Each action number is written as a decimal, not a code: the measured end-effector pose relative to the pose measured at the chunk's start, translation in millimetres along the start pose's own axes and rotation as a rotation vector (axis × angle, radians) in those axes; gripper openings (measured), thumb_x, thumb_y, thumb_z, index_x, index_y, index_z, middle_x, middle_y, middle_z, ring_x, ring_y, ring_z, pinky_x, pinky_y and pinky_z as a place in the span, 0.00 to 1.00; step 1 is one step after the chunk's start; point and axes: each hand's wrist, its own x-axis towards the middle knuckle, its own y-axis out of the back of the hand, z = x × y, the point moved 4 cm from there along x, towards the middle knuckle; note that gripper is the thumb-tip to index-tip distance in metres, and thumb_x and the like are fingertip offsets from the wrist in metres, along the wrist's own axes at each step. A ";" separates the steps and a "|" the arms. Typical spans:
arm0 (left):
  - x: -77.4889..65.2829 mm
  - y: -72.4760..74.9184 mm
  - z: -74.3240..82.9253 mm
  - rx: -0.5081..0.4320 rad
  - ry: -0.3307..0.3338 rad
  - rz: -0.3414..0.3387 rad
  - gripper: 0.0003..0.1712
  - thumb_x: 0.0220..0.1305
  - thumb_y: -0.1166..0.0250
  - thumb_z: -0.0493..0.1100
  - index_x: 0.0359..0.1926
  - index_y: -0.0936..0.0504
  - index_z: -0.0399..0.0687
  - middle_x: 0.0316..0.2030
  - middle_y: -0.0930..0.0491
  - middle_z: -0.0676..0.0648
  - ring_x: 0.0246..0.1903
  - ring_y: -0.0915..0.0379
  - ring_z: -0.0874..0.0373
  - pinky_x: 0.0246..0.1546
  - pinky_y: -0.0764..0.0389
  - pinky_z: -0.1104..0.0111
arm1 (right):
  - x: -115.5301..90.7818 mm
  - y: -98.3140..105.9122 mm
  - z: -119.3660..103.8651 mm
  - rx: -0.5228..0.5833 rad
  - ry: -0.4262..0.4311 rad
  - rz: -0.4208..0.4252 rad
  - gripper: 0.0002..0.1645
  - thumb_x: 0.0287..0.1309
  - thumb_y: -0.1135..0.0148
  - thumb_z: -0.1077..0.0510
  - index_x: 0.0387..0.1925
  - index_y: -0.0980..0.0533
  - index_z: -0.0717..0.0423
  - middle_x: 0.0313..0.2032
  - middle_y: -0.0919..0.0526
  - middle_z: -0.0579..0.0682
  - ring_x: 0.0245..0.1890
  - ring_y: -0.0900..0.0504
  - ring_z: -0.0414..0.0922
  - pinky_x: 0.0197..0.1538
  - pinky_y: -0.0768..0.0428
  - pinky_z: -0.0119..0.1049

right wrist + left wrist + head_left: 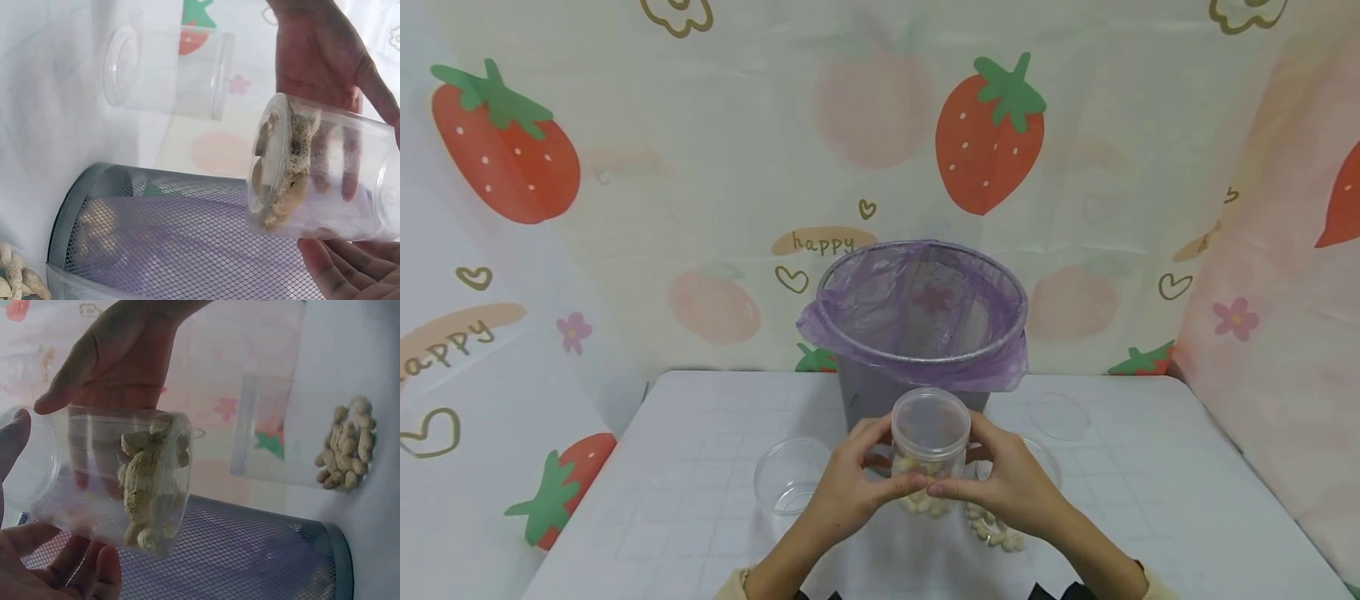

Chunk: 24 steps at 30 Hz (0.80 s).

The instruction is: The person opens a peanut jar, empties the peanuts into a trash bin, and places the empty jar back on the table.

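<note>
My left hand (859, 471) and right hand (1013, 475) hold a clear plastic jar (930, 454) upright between them, in front of the bin. Their thumbs meet on its near side, and the other fingers go round the sides. Unshelled peanuts (142, 487) cover the jar's bottom, with the upper part see-through. A translucent lid (931, 421) appears to cover its top. To the right, partly behind my right hand, stands a second clear jar (265, 431) with peanuts (347, 447) at its bottom. A third clear jar (169, 72) stands at the left with nothing visible inside.
A mesh bin (865, 387) lined with a purple bag (880, 308) stands behind the hands. Tan shapes show dimly through its mesh in the right wrist view. A clear round lid (1060, 417) lies on the white table (1150, 500) at right. A strawberry-print curtain (737, 167) hangs behind.
</note>
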 end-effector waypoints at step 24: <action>-1.7 -4.3 2.1 -0.101 -0.074 -0.011 0.39 0.57 0.27 0.44 0.67 0.34 0.44 0.61 0.25 0.46 0.59 0.26 0.54 0.58 0.23 0.66 | 1.2 12.2 -3.8 -0.034 -0.036 -0.098 0.44 0.51 0.27 0.50 0.67 0.35 0.55 0.55 0.19 0.50 0.51 0.19 0.44 0.50 0.17 0.36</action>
